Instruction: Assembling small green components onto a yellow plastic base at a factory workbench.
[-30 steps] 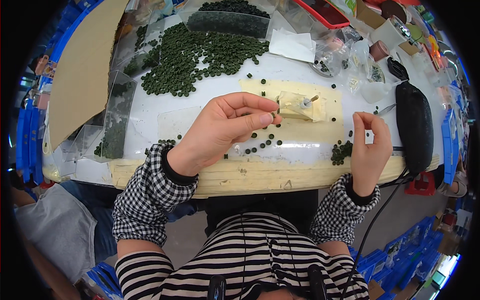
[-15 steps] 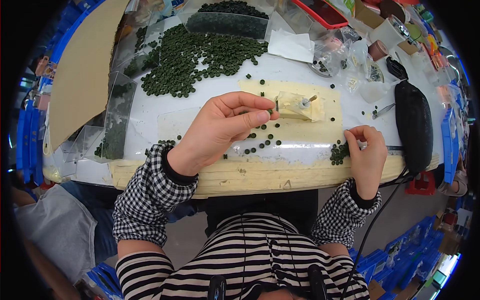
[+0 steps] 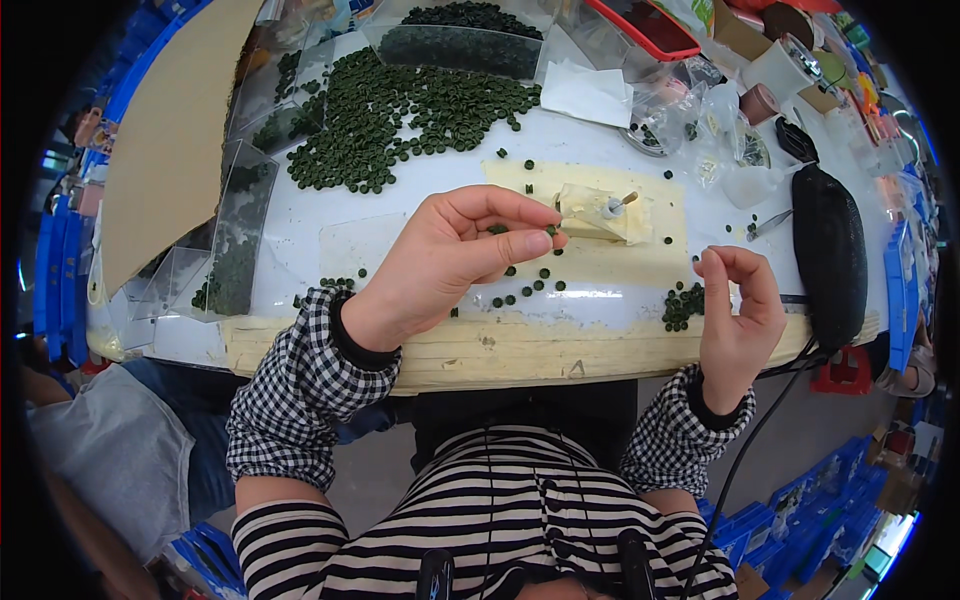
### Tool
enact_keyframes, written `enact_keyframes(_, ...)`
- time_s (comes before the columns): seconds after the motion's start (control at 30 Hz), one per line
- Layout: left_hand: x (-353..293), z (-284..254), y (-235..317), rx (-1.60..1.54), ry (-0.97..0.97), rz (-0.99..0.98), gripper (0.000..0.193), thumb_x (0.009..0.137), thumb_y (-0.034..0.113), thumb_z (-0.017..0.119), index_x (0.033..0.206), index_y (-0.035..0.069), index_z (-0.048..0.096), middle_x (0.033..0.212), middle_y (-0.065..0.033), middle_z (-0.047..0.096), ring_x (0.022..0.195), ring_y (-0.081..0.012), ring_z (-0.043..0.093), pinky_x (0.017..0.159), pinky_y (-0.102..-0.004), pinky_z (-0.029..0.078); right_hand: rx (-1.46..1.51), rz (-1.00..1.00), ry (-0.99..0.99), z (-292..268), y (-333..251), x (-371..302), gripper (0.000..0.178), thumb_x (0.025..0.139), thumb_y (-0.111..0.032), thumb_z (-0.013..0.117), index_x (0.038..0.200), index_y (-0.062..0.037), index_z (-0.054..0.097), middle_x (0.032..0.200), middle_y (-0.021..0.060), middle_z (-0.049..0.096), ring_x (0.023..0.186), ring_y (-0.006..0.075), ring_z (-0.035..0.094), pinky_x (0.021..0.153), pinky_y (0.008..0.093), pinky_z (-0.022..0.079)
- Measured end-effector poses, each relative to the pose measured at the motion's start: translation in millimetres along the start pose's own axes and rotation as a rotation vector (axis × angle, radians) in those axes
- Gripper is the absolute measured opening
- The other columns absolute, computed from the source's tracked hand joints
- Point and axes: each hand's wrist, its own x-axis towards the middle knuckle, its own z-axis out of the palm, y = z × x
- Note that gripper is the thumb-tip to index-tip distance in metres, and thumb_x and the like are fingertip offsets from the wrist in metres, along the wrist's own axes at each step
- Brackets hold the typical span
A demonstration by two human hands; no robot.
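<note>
My left hand (image 3: 470, 250) is closed in a pinch over the middle of the table, with a small dark green disc (image 3: 551, 231) between thumb and forefinger. Just beyond those fingertips stands a block wrapped in yellowish tape (image 3: 598, 217), with a thin peg (image 3: 629, 198) sticking out at its right end. My right hand (image 3: 742, 310) is raised on the right, thumb and forefinger pressed together; a tiny dark bit shows by the fingertips, too small to name. Beside it lies a little heap of green discs (image 3: 683, 306). Several loose discs (image 3: 525, 291) are scattered in front of the block.
A big spread of green discs (image 3: 400, 110) covers the far left, near clear plastic bins (image 3: 245, 230) and a cardboard sheet (image 3: 165, 150). Farther back are a red-cased phone (image 3: 650, 28) and a white tissue (image 3: 587, 93). A black pouch (image 3: 830, 255) and tweezers (image 3: 772, 222) lie right.
My right hand has drawn slightly toward me and to the right, away from the small heap. My left hand keeps its pinch beside the taped block, shifted only slightly.
</note>
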Motion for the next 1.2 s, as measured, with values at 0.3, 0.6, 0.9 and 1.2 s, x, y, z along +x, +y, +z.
enact_keyframes(0.3, -1.6, 1.7, 2.7, -0.015, 0.033, -0.018, 0.018, 0.088, 0.006, 0.065, 0.106, 0.002, 0.064, 0.094, -0.0101, 0.070, 0.065, -0.0008, 0.049, 0.049, -0.0162, 0.031, 0.276, -0.078, -0.237, 49.8, -37.7, -12.7, 0.017, 0.079, 0.006, 0.069, 0.095, 0.0029, 0.068, 0.088, 0.0096, 0.070, 0.083, 0.0146, 0.065, 0.076, 0.0260, 0.050)
enact_keyframes(0.6, -3.7, 4.3, 2.3, 0.075, 0.002, 0.097, 0.017, 0.085, -0.001, 0.066, 0.102, -0.002, 0.064, 0.098, -0.0099, 0.067, 0.092, -0.0132, 0.065, 0.081, -0.0234, 0.054, 0.490, 0.115, -0.301, 65.1, -29.3, -14.6, 0.012, 0.080, 0.002, 0.070, 0.092, 0.0025, 0.068, 0.086, 0.0082, 0.067, 0.079, 0.0126, 0.063, 0.073, 0.0242, 0.049)
enact_keyframes(0.9, -5.3, 6.1, 3.0, 0.147, 0.023, 0.115, 0.015, 0.084, -0.002, 0.067, 0.099, -0.003, 0.065, 0.097, -0.0102, 0.068, 0.087, -0.0131, 0.067, 0.078, -0.0221, 0.056, 0.473, 0.021, -0.314, 69.4, -25.2, -14.3, 0.011, 0.079, 0.002, 0.070, 0.090, 0.0022, 0.067, 0.083, 0.0069, 0.064, 0.075, 0.0126, 0.059, 0.070, 0.0243, 0.048)
enact_keyframes(1.2, -4.7, 5.7, 1.1, 0.124, 0.033, 0.129, 0.015, 0.084, -0.003, 0.066, 0.099, -0.003, 0.065, 0.096, -0.0107, 0.068, 0.088, -0.0134, 0.066, 0.079, -0.0231, 0.055, 0.328, -0.145, -0.231, 72.0, -26.4, -14.5, 0.012, 0.076, 0.005, 0.070, 0.087, 0.0022, 0.067, 0.081, 0.0086, 0.064, 0.074, 0.0161, 0.061, 0.069, 0.0260, 0.048)
